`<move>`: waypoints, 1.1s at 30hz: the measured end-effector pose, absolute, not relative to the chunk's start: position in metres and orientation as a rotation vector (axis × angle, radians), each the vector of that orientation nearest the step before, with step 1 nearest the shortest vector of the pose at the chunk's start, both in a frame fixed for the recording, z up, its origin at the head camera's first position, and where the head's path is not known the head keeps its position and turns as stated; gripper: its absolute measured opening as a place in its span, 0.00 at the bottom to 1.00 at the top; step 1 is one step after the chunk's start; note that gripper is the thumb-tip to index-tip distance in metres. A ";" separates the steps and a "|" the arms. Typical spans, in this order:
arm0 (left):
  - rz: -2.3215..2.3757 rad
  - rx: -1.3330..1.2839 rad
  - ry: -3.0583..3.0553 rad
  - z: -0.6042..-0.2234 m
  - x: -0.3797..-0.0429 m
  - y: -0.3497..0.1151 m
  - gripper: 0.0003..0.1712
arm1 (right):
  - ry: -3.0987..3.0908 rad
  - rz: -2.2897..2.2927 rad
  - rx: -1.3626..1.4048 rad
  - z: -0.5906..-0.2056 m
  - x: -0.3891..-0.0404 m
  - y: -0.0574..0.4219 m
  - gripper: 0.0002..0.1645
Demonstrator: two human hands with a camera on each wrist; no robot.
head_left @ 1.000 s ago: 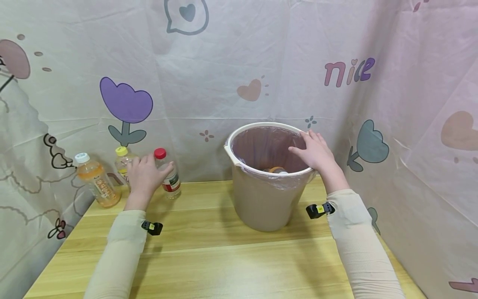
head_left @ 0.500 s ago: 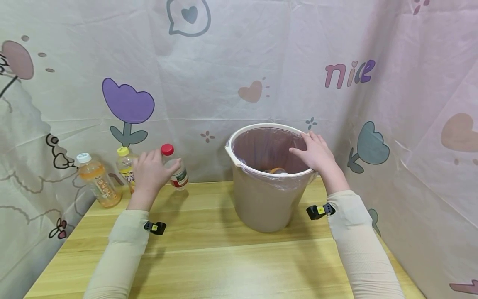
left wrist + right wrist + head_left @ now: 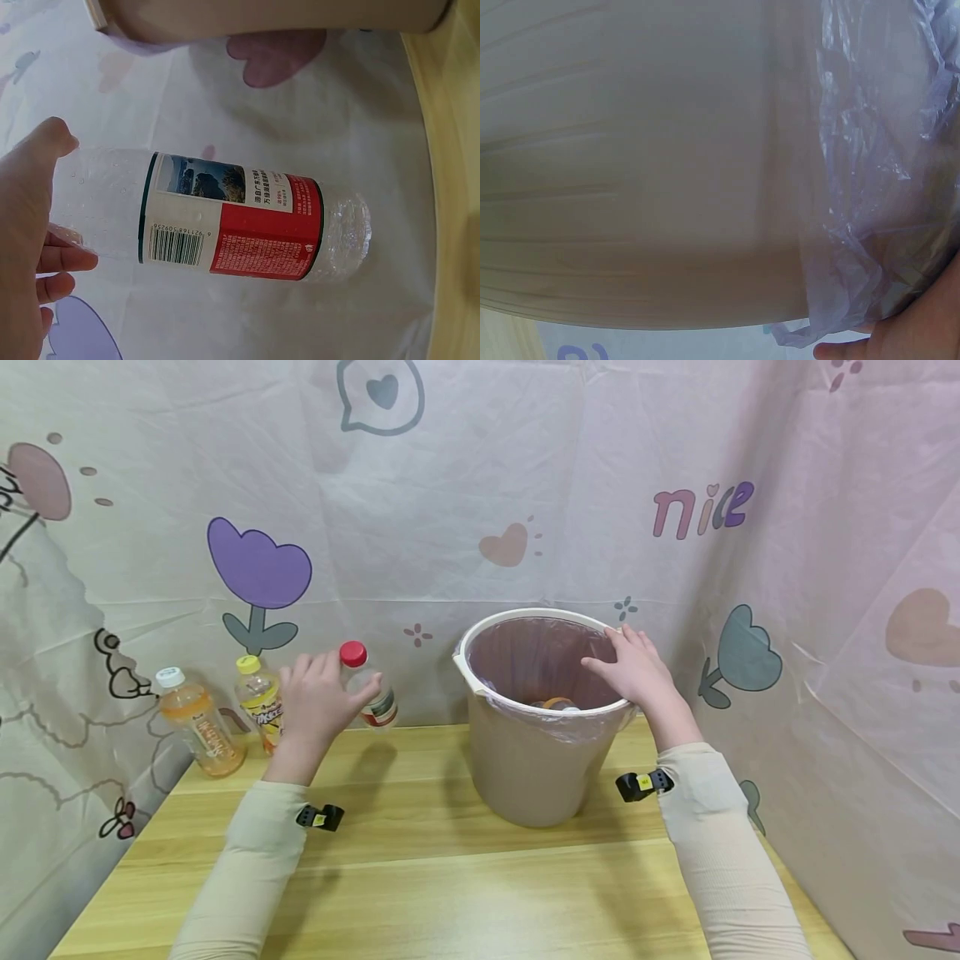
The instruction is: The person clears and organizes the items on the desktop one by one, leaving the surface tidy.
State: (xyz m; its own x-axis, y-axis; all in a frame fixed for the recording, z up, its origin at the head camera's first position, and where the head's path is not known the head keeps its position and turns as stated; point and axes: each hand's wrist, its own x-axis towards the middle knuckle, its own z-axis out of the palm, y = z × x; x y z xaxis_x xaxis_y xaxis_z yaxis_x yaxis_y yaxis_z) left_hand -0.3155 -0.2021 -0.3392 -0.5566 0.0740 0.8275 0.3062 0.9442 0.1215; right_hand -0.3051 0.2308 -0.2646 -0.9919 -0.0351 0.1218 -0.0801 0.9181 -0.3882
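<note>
My left hand grips a clear plastic water bottle by its upper part, below the red cap. Its red-and-white label with a barcode faces the left wrist view, where the bottle hangs clear of the wooden tabletop. Standing at the right, a beige trash can has a white rim and a thin plastic liner. My right hand holds the can's right rim, thumb over the opening and fingers down the outside. Inside the can, an orange-marked bottle shows partly.
A bottle of orange drink with a white cap and a yellow-capped bottle stand at the table's back left. Behind the wooden table hangs a printed cloth, which also closes off both sides.
My left hand has lifted the red-capped bottle off the table and carried it rightward, uncovering more of the yellow-capped bottle. The right hand stays on the trash can's rim.
</note>
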 end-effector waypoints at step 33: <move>-0.273 -0.531 -1.681 -0.279 -0.295 -0.141 0.34 | -2.969 0.608 0.089 -0.263 -0.306 0.231 0.48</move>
State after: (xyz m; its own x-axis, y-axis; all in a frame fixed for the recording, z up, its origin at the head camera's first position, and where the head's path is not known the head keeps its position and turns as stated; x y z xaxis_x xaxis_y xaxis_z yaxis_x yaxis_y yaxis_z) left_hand -0.2950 -0.1410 -0.2789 -0.1042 0.1907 0.9761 0.4893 0.8643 -0.1166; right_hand -0.3061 0.2312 -0.2628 -0.9923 -0.0355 0.1188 -0.0793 0.9180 -0.3885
